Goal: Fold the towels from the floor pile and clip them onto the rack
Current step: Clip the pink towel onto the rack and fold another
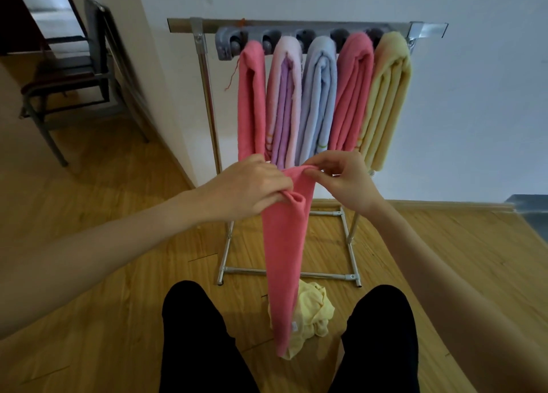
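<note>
Both hands, left [252,185] and right [341,179], pinch the pink towel's [284,259] top below the rack [296,26]; it hangs vertically, apparently folded lengthwise.

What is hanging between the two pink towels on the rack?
In the head view: a lilac towel and a light blue towel, side by side.

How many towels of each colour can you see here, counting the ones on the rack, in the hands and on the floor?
Pink: 3, two on the rack, one held
Lilac: 1
Blue: 1
Yellow: 2, one on the rack, one on the floor
Total: 7
</note>
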`<state>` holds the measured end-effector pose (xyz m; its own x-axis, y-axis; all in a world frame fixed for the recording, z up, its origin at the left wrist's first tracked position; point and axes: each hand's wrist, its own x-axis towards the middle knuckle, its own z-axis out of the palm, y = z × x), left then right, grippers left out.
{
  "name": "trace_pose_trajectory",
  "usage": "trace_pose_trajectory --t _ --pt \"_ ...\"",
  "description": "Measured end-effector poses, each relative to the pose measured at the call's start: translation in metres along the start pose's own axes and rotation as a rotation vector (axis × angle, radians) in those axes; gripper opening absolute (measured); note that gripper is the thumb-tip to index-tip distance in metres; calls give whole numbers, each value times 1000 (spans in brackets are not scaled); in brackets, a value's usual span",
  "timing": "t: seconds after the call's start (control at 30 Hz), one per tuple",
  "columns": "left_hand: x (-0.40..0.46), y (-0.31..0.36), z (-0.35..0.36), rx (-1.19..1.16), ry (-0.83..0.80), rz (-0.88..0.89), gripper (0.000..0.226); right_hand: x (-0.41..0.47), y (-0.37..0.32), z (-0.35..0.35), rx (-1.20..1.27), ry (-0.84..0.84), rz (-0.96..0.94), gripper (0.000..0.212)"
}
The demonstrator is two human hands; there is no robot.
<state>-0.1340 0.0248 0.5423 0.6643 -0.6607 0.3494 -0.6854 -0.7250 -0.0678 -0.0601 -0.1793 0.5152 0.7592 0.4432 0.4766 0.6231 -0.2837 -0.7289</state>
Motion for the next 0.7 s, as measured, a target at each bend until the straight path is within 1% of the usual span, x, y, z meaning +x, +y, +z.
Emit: trace_pose_trajectory --t 0.13,0.27,0.37,0.6,0.7 --pt "3 -1 4 -50 126 -120 41 -1 -10 -6 74 -63 -32 15" --pt "6 2 5 -38 203 -113 40 -2 -15 -6 116 -85 -41 15" --pt "9 2 6 -8 229 -130 44 -3 -17 -5 155 -100 -42 17" --pt "11 3 10 30 301 -204 36 -4 -23 -5 227 -119 -9 18" --pt "12 5 11 8 300 -247 33 -5 -23 -5 257 -133 16 20"
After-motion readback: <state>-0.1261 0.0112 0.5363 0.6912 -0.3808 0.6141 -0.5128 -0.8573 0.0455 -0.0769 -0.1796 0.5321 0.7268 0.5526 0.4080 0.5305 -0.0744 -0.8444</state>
